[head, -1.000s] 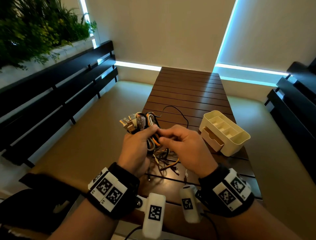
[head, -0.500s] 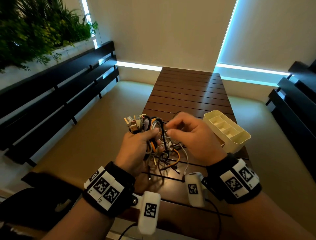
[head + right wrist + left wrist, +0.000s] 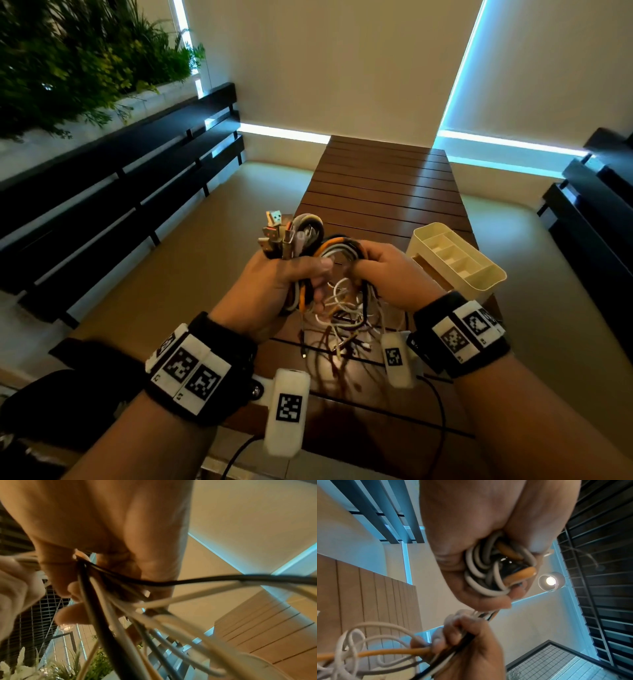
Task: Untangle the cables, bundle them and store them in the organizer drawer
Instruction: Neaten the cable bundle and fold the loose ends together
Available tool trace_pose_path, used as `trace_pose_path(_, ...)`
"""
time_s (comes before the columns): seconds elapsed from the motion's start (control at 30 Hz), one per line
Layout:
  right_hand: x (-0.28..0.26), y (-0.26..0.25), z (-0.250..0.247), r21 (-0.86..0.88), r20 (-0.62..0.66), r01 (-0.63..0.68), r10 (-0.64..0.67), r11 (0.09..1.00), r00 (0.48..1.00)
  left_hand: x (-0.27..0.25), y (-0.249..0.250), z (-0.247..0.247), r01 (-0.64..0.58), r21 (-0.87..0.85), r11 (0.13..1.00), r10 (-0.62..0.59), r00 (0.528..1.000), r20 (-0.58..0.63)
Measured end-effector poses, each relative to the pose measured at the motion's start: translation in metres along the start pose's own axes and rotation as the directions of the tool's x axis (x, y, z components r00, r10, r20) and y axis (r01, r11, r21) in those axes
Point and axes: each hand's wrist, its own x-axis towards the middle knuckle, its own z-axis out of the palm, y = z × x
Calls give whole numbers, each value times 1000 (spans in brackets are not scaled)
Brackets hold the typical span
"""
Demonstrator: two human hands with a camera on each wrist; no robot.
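I've got both hands up over the near end of the slatted table (image 3: 383, 178), working the cables (image 3: 337, 251) into a coil. My left hand (image 3: 274, 287) is fisted tight round the gathered part of the bundle, with the plug ends (image 3: 274, 236) sticking out at its twelve o'clock; the left wrist view shows white, grey and orange strands packed in the curl of the fingers (image 3: 488, 601). My right hand (image 3: 394, 274) is closed over the arch of strands at three o'clock from the left, fingers wrapped round them, and the right wrist view confirms black and white leads running through that grip.

The loose tails (image 3: 342, 322) hang below the hands and trail on the table at six o'clock (tangled there, as far as I can tell). So I judge the bundling is only part done.

To do this well, I'd keep the left fist as the fixed anchor and let the right draw one loop at a time, laying each turn beside the others rather than across. I wouldn't yank: a snag in the dangling part would tighten. Keep plugs together at one end.

The cream organizer (image 3: 479, 281) sits on the table at three o'clock, just beside my right hand; its drawer front is hidden behind that hand.
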Motion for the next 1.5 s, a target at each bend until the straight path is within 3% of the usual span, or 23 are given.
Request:
trace_pose_path(0.17, 1, -2, 4, 246, -64, 39, -24, 968, 998, -1, -6, -4, -25, -122, 992, 21, 999, -29)
trace_pose_path(0.3, -1, -5, 1, 449, -200, 152, -67, 881, 978, 2, -10, -4, -44, -35, 998, 41, 997, -70)
trace_pose_path(0.47, -4, -18, 3, 612, -179, 178, -85, 771, 980, 9, -11, 7, -104, -29, 994, 100, 989, -106)
trace_pose_path(0.77, -11, -33, 8, 469, -268, 81, 54, 879, 962, 17, -6, 11, -164, 155, 974, 172, 985, -34)
trace_pose_path(1.1, -23, -44, 12, 263, -265, 150, -78, 953, 961, 18, -7, 10, -141, 6, 990, 141, 989, -36)
trace_pose_path(1.3, -22, -42, 19, 212, -297, 223, -155, 952, 942, 17, -4, 13, -137, 42, 990, 140, 989, -55)
trace_pose_path(1.5, -20, -38, 18, -14, -315, 177, -173, 984, 933, 17, -3, 15, -134, 70, 988, 135, 991, -12)
